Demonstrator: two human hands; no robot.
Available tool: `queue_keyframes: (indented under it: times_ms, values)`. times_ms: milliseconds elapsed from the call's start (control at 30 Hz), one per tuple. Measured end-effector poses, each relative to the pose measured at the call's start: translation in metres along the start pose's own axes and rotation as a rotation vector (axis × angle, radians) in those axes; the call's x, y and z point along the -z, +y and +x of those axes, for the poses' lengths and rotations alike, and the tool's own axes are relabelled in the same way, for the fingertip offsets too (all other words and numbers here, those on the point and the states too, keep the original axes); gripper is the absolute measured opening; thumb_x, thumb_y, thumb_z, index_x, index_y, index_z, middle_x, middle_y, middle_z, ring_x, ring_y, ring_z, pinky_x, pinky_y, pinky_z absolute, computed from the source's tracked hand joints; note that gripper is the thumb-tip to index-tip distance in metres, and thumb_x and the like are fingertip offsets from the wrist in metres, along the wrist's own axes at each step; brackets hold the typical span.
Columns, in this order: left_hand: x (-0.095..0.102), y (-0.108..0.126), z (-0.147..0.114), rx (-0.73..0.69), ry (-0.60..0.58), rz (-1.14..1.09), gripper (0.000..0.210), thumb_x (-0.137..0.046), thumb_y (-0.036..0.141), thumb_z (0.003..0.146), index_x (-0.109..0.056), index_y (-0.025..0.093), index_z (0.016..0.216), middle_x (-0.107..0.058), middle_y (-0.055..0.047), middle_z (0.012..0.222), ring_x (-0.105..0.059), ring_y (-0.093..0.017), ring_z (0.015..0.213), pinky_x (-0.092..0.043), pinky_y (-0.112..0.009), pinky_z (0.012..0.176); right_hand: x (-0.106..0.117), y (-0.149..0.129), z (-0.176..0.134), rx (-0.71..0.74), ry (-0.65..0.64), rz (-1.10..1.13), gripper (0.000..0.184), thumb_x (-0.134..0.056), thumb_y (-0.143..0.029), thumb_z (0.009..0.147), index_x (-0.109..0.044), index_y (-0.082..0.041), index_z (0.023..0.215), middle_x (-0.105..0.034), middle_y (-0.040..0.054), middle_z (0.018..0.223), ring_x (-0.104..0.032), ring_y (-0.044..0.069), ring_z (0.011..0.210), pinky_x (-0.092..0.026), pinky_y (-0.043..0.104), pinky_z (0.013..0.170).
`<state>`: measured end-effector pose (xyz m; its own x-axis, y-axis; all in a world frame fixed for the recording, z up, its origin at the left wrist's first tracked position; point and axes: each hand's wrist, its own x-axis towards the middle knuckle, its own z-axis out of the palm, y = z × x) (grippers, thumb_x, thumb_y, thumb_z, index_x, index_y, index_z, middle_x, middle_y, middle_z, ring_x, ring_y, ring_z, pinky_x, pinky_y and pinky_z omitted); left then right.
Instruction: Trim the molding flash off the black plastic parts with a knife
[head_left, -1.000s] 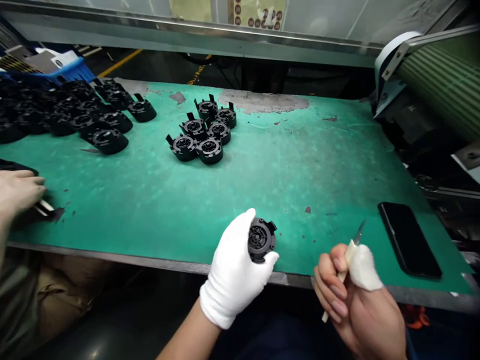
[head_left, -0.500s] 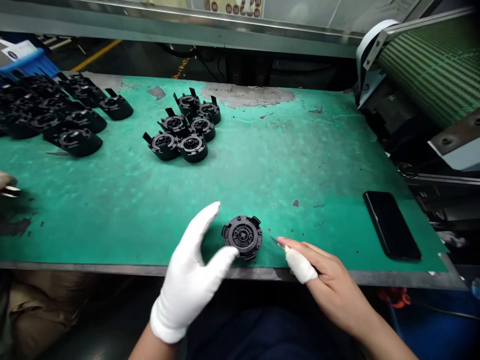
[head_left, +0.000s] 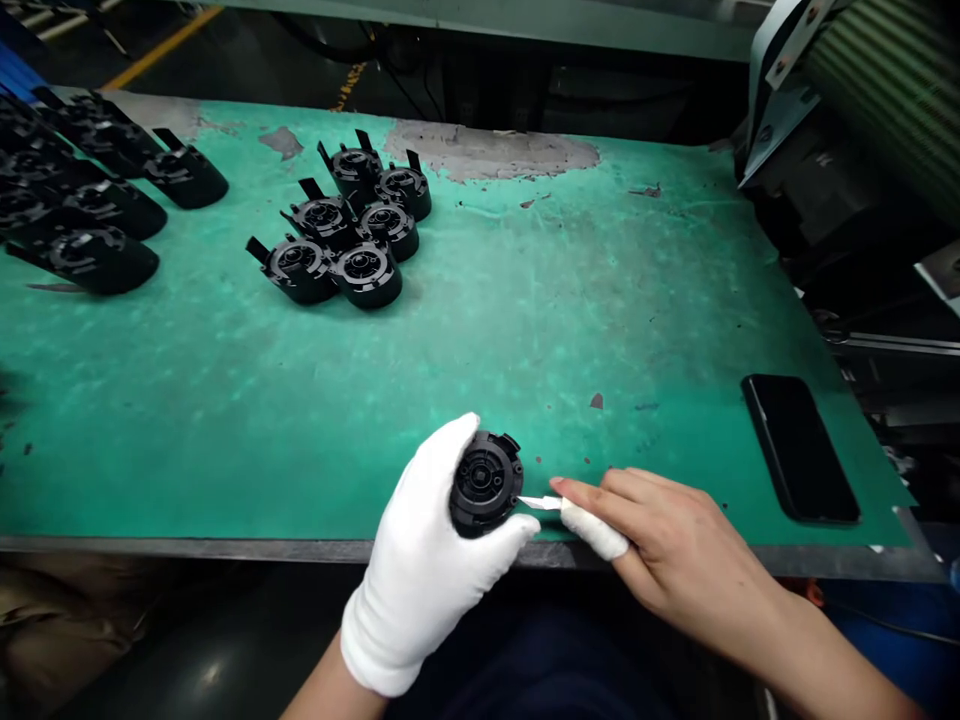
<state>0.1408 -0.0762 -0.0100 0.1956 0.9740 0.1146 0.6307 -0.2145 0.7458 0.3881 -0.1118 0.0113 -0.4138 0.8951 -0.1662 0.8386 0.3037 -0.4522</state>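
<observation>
Head view, left to right: tabbed black cups crowd the far left of the green table, some cut off by the frame. Next, well apart, a cluster of six cups stands upright, tabs upward. Nearer, the gloved left hand curves its fingers round the left and far side of a round black part, thumb along the near side, clasping it just inside the table's near edge; whether the part rests on the mat cannot be told. The blade of a small knife meets or nearly meets its right rim. The right hand pinches the knife between extended forefinger and wrapped thumb, its other fingers bent behind. The step in hand appears to be blade work at the rim; it calls for a firm left hold and a short, light stroke, since the gloved thumb lies just beside the blade. Green mat extends beyond the part as far as the six cups, and rightward to the phone, leaving ample turning room; toward the body, the edge limits support. Farthest right, above, is a ribbed conveyor.
</observation>
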Motion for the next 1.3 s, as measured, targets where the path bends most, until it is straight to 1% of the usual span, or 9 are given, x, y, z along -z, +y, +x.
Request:
queue_keyframes:
  times_ms: [300,567,867,967,1067,1100,1167,1233,1300]
  values:
    - [-0.001,-0.002,0.0,-0.013,-0.004,0.01,0.078,-0.079,0.044,0.079,-0.043,0.024,0.145,-0.056,-0.01,0.142,-0.054,-0.028,0.134,-0.044,-0.046,0.117,0.006,-0.004,0.009,-0.073,0.038,-0.13,0.046,-0.046,-0.02,0.1,-0.055,-0.032,0.144,-0.061,0.0029,0.087,-0.058,0.022,0.077,-0.036,0.036,0.065]
    - [-0.001,-0.003,0.0,-0.01,-0.003,0.01,0.08,-0.081,0.044,0.078,-0.042,0.023,0.145,-0.055,-0.01,0.144,-0.054,-0.027,0.134,-0.044,-0.045,0.117,0.012,0.0,0.007,0.016,-0.043,-0.073,0.047,-0.044,-0.017,0.099,-0.055,-0.029,0.143,-0.062,0.0029,0.09,-0.059,0.022,0.081,-0.04,0.034,0.069]
    - [-0.002,0.0,0.001,-0.002,-0.002,0.008,0.078,-0.08,0.042,0.078,-0.043,0.023,0.144,-0.056,-0.009,0.142,-0.055,-0.027,0.133,-0.044,-0.045,0.117,0.009,0.001,0.014,-0.08,0.014,-0.13,0.049,-0.048,-0.017,0.096,-0.059,-0.033,0.141,-0.065,0.0034,0.087,-0.062,0.023,0.08,-0.042,0.034,0.065]
    - [0.0,0.001,0.002,0.018,0.009,-0.026,0.078,-0.081,0.042,0.077,-0.044,0.024,0.144,-0.056,-0.01,0.143,-0.054,-0.028,0.134,-0.043,-0.047,0.118,0.009,0.001,0.014,-0.095,0.018,0.094,0.041,-0.045,-0.024,0.101,-0.063,-0.029,0.137,-0.072,0.0067,0.099,-0.066,0.024,0.089,-0.051,0.036,0.076]
    - [0.008,0.003,0.003,0.12,-0.03,-0.16,0.083,-0.082,0.046,0.076,-0.042,0.027,0.146,-0.055,-0.009,0.145,-0.055,-0.029,0.134,-0.043,-0.049,0.118,0.004,-0.007,0.011,-0.176,0.066,0.516,0.037,-0.045,-0.037,0.104,-0.065,-0.029,0.134,-0.07,0.0077,0.125,-0.064,0.026,0.112,-0.05,0.04,0.097]
    - [0.012,0.004,0.002,0.168,-0.056,-0.24,0.083,-0.08,0.048,0.077,-0.041,0.028,0.147,-0.056,-0.008,0.145,-0.056,-0.029,0.133,-0.044,-0.049,0.117,0.001,-0.012,0.01,-0.218,0.089,0.645,0.038,-0.047,-0.041,0.104,-0.064,-0.03,0.136,-0.07,0.007,0.125,-0.064,0.025,0.112,-0.05,0.039,0.097]
    - [0.021,0.007,0.0,0.249,-0.11,-0.413,0.079,-0.075,0.053,0.082,-0.039,0.031,0.149,-0.057,-0.008,0.144,-0.057,-0.029,0.132,-0.047,-0.048,0.115,-0.009,-0.025,0.006,-0.273,0.105,0.859,0.045,-0.055,-0.046,0.1,-0.056,-0.034,0.143,-0.07,0.0041,0.108,-0.065,0.021,0.093,-0.053,0.034,0.084]
    - [0.028,0.01,-0.005,0.29,-0.157,-0.551,0.074,-0.069,0.057,0.086,-0.039,0.032,0.149,-0.057,-0.008,0.144,-0.057,-0.028,0.133,-0.048,-0.046,0.114,-0.021,-0.038,0.002,-0.258,0.077,1.041,0.063,-0.07,-0.046,0.092,-0.047,-0.039,0.15,-0.061,-0.0011,0.09,-0.058,0.016,0.076,-0.051,0.028,0.071]
    - [0.033,0.013,-0.012,0.323,-0.219,-0.625,0.07,-0.063,0.061,0.089,-0.04,0.033,0.149,-0.056,-0.008,0.146,-0.057,-0.029,0.133,-0.048,-0.046,0.114,-0.036,-0.05,-0.002,-0.221,0.055,1.194,0.075,-0.08,-0.043,0.084,-0.045,-0.044,0.15,-0.053,-0.0035,0.088,-0.052,0.013,0.073,-0.049,0.026,0.071]
